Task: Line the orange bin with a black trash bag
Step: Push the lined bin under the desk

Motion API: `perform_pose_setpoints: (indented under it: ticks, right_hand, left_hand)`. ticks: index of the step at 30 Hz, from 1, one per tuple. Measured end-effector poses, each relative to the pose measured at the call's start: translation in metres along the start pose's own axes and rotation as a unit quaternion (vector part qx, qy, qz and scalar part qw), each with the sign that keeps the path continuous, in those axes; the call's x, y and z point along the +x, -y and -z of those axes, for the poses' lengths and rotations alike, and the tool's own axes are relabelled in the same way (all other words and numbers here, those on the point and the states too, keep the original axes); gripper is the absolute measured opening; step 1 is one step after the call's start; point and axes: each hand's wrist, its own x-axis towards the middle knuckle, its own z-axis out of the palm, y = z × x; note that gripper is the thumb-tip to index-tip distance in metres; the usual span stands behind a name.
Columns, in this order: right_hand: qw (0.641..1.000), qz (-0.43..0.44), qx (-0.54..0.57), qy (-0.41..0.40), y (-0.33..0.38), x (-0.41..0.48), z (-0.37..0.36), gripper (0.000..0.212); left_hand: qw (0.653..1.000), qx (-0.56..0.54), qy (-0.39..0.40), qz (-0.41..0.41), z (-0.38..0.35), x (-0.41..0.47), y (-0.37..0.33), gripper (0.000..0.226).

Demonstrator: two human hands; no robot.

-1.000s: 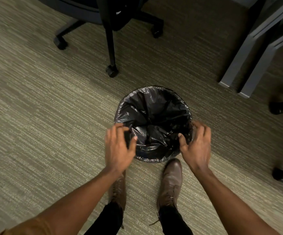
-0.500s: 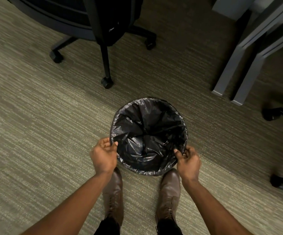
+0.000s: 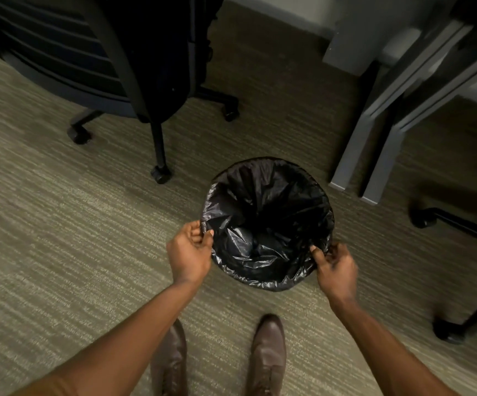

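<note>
A round bin stands on the carpet, its orange wall fully hidden under a black trash bag (image 3: 265,224) that is folded over the rim and sags inside. My left hand (image 3: 190,251) pinches the bag's edge at the rim's left side. My right hand (image 3: 336,267) pinches the bag's edge at the near right of the rim. Both hands sit outside the rim, thumbs on the inner fold.
A black office chair (image 3: 122,67) on casters stands at the back left, one caster (image 3: 160,174) close to the bin. Grey desk legs (image 3: 374,155) rise just right of the bin. Another chair base (image 3: 457,224) is at far right. My brown shoes (image 3: 268,355) are below.
The view has pulled back, so the bin sits farther from my shoes. My hands went from spread over the near rim to pinching the bag's edge at left and right.
</note>
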Motion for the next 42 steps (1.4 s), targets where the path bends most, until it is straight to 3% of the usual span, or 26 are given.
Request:
perform_pose_setpoints:
  ticks: [10,14,18,24,29,33,39,42]
  right_hand:
    - [0.997,-0.038,0.065,-0.006,-0.003,0.103,0.036,0.039]
    - [0.998,0.007,0.060,-0.019,-0.031,0.164,0.042,0.029]
    - [0.999,0.012,0.040,-0.007,-0.015,0.193,0.051,0.049]
    - [0.998,-0.008,0.060,0.028,-0.010,0.218,0.043,0.038]
    - [0.996,0.000,0.075,0.044,-0.048,0.247,0.028,0.061]
    - [0.996,0.027,0.075,0.032,-0.054,0.250,0.026,0.057]
    - [0.996,0.079,0.032,0.038,-0.028,0.240,0.033,0.101]
    - [0.997,0.059,0.022,0.041,-0.024,0.234,0.034,0.105]
  left_hand:
    - [0.998,0.042,0.041,-0.037,-0.083,0.069,-0.083,0.017]
    - [0.997,0.050,0.041,-0.046,-0.122,0.093,-0.103,0.011]
    - [0.992,0.105,0.029,-0.068,-0.150,0.110,-0.113,0.021]
    - [0.991,0.090,0.038,-0.094,-0.174,0.130,-0.110,0.015]
    - [0.989,0.099,0.042,-0.098,-0.182,0.139,-0.104,0.020]
    - [0.990,0.094,0.057,-0.088,-0.183,0.144,-0.107,0.023]
    - [0.983,0.141,0.075,-0.096,-0.182,0.151,-0.109,0.029]
    - [0.983,0.142,0.078,-0.090,-0.176,0.147,-0.109,0.048]
